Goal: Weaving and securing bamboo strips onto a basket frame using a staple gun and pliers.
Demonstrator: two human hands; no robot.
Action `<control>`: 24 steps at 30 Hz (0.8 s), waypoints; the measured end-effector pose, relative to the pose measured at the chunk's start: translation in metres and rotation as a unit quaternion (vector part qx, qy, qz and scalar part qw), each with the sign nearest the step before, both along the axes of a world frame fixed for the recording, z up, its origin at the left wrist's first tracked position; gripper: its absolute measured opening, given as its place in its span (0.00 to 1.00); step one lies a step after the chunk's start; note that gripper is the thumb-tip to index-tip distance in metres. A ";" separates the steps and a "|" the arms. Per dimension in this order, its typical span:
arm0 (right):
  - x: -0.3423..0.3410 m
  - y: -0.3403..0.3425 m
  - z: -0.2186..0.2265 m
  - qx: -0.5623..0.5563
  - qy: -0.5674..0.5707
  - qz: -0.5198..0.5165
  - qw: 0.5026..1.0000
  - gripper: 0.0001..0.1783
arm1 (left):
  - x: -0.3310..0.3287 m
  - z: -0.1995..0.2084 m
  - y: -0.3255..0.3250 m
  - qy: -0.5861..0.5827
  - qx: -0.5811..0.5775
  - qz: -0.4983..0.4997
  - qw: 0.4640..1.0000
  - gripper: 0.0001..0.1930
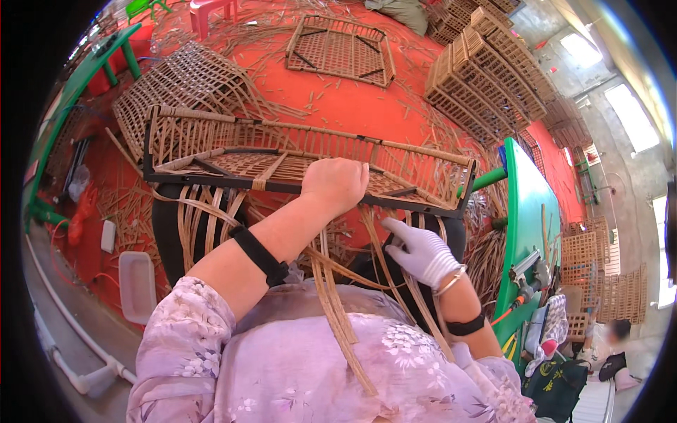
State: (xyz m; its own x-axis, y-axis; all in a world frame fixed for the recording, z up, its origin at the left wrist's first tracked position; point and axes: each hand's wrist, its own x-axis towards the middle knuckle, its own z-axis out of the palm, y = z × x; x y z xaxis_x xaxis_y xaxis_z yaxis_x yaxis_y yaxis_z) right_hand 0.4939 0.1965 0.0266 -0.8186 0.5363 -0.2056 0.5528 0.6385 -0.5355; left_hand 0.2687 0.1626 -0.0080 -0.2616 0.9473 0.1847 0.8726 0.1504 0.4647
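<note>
Basket of brown woven strips (282, 141): long axis left-right, right end nearer. Bare left hand (331, 185): fisted at black rail (236, 182), contents cannot tell. White-gloved right hand (425, 255): thumb, fingers apart.

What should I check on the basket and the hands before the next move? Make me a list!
1. Basket laid across the legs: ok, it looks to rest there.
2. Left hand at the basket's near rim: ok, closed there. What it grips: cannot tell.
3. Both hands gloved: not ok. The right hand wears a white glove; the left is bare.
4. Right hand firmly on a strip: cannot tell. It is close to the strips, but its grip is unclear.
5. Strips tidy: not ok, their ends hang over the lap at different angles.
6. Floor swept: not ok, scraps lie about.
</note>
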 end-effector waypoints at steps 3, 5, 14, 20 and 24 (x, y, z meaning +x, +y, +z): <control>-0.015 -0.001 -0.020 0.183 -0.033 0.038 0.982 0.28 | 0.001 0.002 0.001 -0.001 0.001 0.001 1.000 0.25; -0.027 -0.002 -0.032 0.267 -0.046 0.023 0.962 0.26 | 0.001 0.001 0.001 -0.002 -0.003 0.001 1.000 0.25; -0.026 -0.004 -0.038 0.304 0.127 0.010 0.944 0.18 | 0.000 0.000 -0.002 -0.010 0.010 -0.003 1.000 0.24; -0.023 0.002 -0.026 0.251 0.229 0.015 0.941 0.18 | -0.001 -0.003 0.001 -0.011 0.012 -0.010 1.000 0.23; -0.032 0.005 -0.018 0.181 0.316 -0.001 0.931 0.11 | -0.001 -0.002 0.002 -0.010 0.001 -0.015 1.000 0.23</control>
State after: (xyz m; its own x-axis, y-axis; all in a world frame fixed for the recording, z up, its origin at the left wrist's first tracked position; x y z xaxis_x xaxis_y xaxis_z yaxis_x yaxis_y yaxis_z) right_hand 0.4616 0.2016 0.0083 -0.7131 0.4791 0.5119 0.2016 0.8394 -0.5048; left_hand 0.2673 0.1644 -0.0095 -0.2363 0.9545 0.1820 0.8675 0.1228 0.4821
